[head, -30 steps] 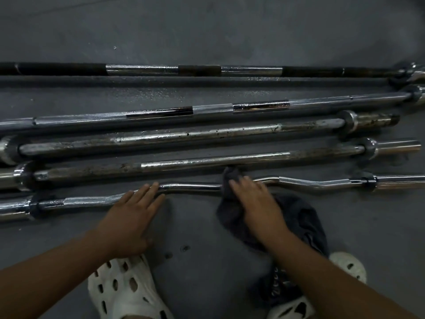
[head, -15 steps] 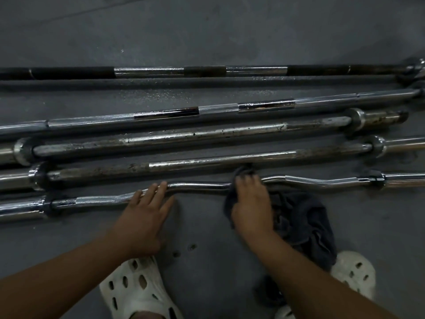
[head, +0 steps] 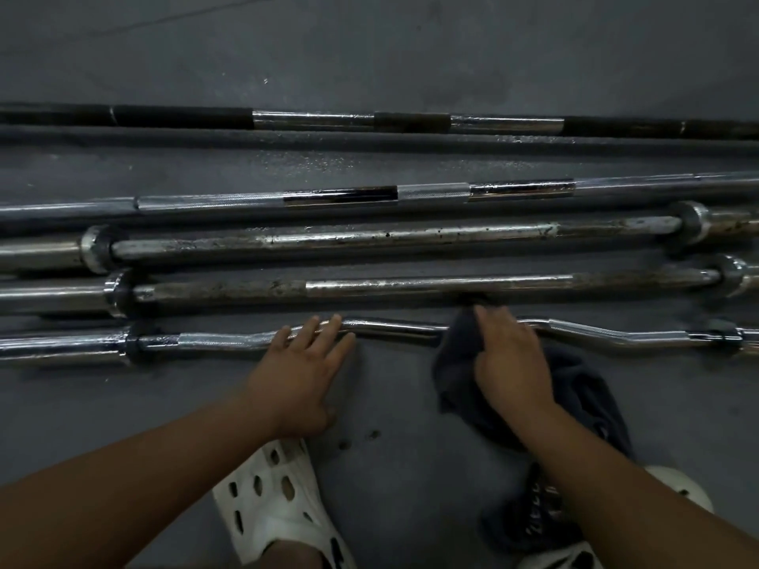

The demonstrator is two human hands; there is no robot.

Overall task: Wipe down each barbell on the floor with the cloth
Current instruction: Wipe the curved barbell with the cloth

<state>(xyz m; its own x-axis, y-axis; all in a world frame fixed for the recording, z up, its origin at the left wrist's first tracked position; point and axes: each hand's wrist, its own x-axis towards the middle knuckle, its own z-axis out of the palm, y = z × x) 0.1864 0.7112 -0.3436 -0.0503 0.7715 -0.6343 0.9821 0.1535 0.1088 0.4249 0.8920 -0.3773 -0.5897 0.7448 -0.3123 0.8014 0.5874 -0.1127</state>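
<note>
Several barbells lie side by side on the grey floor. Nearest me is a bent chrome curl bar [head: 394, 327]. My left hand [head: 300, 371] lies flat with straight fingers resting on that bar's left-of-centre bend. My right hand [head: 509, 359] presses a dark cloth [head: 456, 347] over the bar's middle, fingers curled down onto the fabric; the cloth trails back toward my right foot. Beyond lie a rusty straight bar [head: 410, 286], a spotted chrome bar [head: 369, 238], a knurled bar [head: 341, 197] and a black-and-chrome bar [head: 312, 119].
My white perforated clogs [head: 279, 498] stand on the floor just behind my hands, the right one [head: 677, 490] partly under the cloth. Bare grey floor [head: 369, 47] stretches beyond the farthest bar. Bar sleeves and collars run out of view on both sides.
The view has shifted left, so all bars sit further right in frame. My right hand with the cloth stays on the curl bar's middle; my left hand stays on its bend.
</note>
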